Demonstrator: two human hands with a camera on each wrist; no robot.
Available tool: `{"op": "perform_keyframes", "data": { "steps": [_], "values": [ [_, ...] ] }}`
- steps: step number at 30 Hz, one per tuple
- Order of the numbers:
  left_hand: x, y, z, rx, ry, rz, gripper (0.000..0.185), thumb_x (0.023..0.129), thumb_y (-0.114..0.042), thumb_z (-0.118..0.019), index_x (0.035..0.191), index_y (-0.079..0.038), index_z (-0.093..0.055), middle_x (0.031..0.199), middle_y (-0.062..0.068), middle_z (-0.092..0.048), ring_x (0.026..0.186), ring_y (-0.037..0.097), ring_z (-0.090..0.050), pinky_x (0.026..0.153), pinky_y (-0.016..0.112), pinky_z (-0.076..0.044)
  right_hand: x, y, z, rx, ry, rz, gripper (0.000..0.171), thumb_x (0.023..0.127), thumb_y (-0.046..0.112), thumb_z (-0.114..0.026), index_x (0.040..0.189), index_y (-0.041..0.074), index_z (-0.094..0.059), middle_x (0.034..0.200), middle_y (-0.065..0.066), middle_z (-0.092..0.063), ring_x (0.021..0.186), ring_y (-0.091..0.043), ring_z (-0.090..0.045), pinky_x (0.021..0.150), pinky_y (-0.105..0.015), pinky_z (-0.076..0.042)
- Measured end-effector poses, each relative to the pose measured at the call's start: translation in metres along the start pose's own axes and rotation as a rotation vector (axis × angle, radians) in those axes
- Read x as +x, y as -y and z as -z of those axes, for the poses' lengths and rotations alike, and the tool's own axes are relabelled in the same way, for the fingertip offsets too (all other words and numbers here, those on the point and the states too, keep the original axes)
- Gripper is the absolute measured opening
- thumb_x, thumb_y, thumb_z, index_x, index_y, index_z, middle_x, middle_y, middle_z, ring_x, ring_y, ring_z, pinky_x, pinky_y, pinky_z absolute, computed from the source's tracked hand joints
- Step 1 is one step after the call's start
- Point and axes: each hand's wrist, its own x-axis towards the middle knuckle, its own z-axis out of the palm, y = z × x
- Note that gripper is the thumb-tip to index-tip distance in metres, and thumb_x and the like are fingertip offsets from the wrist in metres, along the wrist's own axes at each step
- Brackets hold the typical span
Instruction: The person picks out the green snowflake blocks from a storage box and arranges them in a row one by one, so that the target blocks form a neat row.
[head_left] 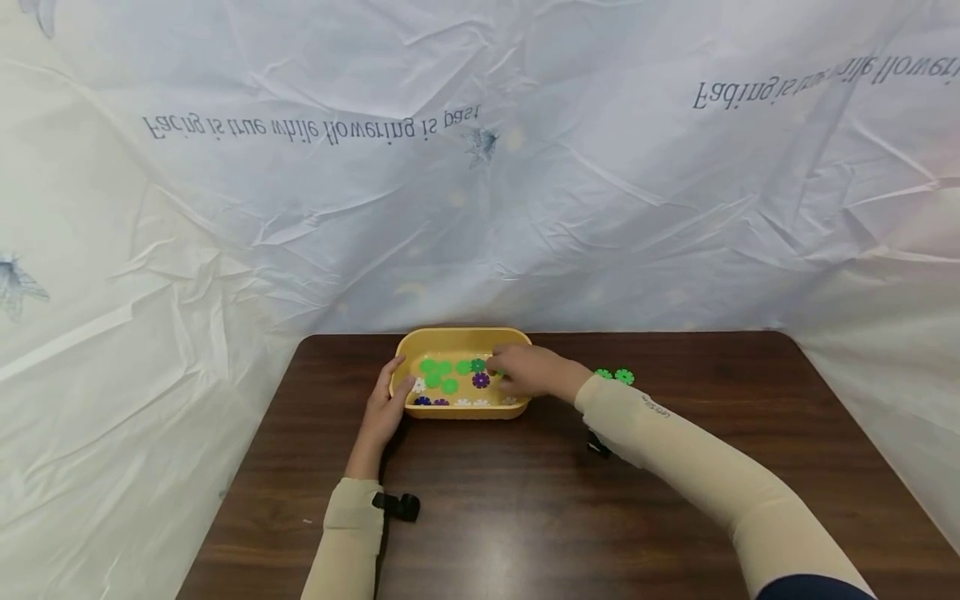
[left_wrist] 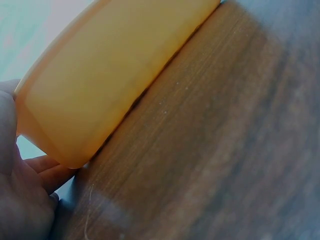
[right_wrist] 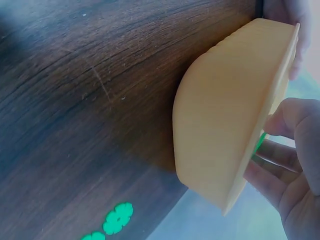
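A yellow plastic tray stands near the table's far edge, holding several flower-shaped plastic discs: light green, purple, white and dark blue. My left hand grips its left end, the thumb at the rim and fingers on the outside wall, as the left wrist view shows. Over the tray's right end reaches my right hand. In the right wrist view that hand pinches a green flower disc between thumb and fingers, just beyond the rim; much of the disc is hidden.
Two green flower discs lie on the dark wooden table to the right of the tray, partly behind the right forearm. White printed sheeting hangs behind the table and at both sides. A black strap sits on the left wrist.
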Motion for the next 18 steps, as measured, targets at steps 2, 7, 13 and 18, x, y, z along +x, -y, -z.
{"op": "perform_keyframes", "data": {
  "steps": [2, 7, 13, 18],
  "values": [
    [0.0, 0.0, 0.0, 0.002, 0.005, -0.003, 0.059, 0.102, -0.038, -0.052, 0.153, -0.014, -0.034, 0.158, 0.017, -0.03, 0.144, 0.037, -0.027, 0.113, 0.059, -0.024, -0.005, 0.0, 0.003, 0.008, -0.001, 0.009, 0.019, 0.093, 0.007, -0.059, 0.109, 0.007, -0.07, 0.098, -0.004, -0.06, 0.077, -0.014, -0.05, 0.067, -0.029, -0.046],
    [0.001, 0.001, 0.002, 0.003, 0.007, -0.009, 0.059, 0.103, -0.039, -0.051, 0.153, -0.014, -0.034, 0.158, 0.016, -0.029, 0.145, 0.036, -0.026, 0.113, 0.059, -0.024, -0.016, -0.006, 0.01, -0.012, -0.014, 0.0, 0.021, 0.092, 0.006, -0.06, 0.111, 0.008, -0.07, 0.104, -0.006, -0.062, 0.077, -0.012, -0.054, 0.07, -0.03, -0.049],
    [0.003, 0.003, 0.001, -0.011, 0.013, -0.012, 0.058, 0.103, -0.037, -0.052, 0.153, -0.014, -0.034, 0.158, 0.016, -0.028, 0.145, 0.036, -0.026, 0.113, 0.059, -0.024, -0.03, -0.013, 0.019, -0.025, -0.028, -0.03, 0.023, 0.092, 0.005, -0.059, 0.111, 0.01, -0.07, 0.106, -0.005, -0.063, 0.085, -0.014, -0.058, 0.073, -0.031, -0.051],
    [0.002, 0.004, 0.001, -0.008, 0.012, -0.009, 0.058, 0.103, -0.036, -0.052, 0.153, -0.015, -0.034, 0.158, 0.016, -0.028, 0.145, 0.036, -0.026, 0.113, 0.058, -0.024, -0.042, -0.015, 0.024, -0.027, -0.031, -0.05, 0.02, 0.092, 0.007, -0.06, 0.11, 0.009, -0.07, 0.108, -0.006, -0.063, 0.086, -0.014, -0.059, 0.073, -0.031, -0.051]
  ]
}}
